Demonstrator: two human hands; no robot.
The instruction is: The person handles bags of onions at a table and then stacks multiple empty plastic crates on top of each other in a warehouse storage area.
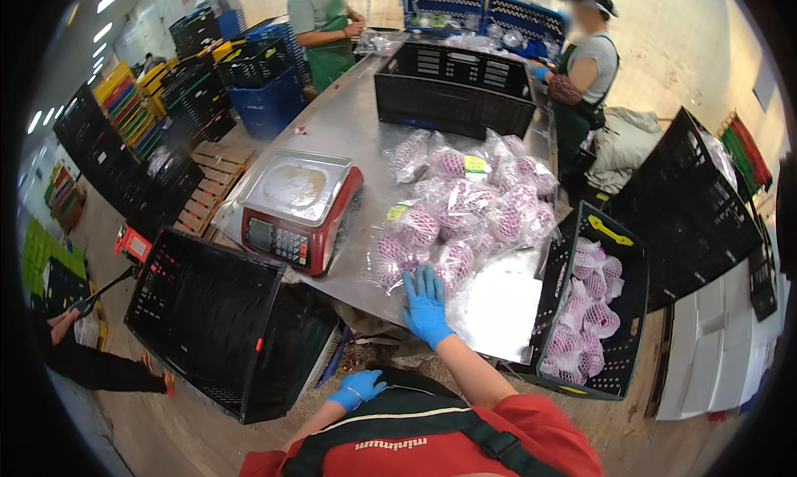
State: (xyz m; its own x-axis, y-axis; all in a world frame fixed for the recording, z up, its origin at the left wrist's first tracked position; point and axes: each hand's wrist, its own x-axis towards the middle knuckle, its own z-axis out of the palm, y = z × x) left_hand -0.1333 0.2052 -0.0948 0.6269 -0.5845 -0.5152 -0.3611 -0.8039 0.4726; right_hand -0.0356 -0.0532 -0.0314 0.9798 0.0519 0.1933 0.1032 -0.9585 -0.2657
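My right hand [426, 306], in a blue glove, lies with spread fingers at the near edge of a heap of clear plastic bags [464, 197] of purple produce in pink foam nets. Its fingertips meet the nearest bags. My left hand [361, 388], gloved too, rests by the dark apron at my waist; whether it holds anything is unclear. The heap sits on a steel table [348, 119]. Left of it stands a red digital scale [296, 209] with a bare steel pan. At the right, a black crate [635, 327] holds more netted produce.
A large black crate [454, 106] stands behind the heap. Another black crate [205, 321] is at the table's near left. Two people in green aprons, one at the far left [330, 47] and one at the right [579, 78], stand by the table. Someone at left holds a handle.
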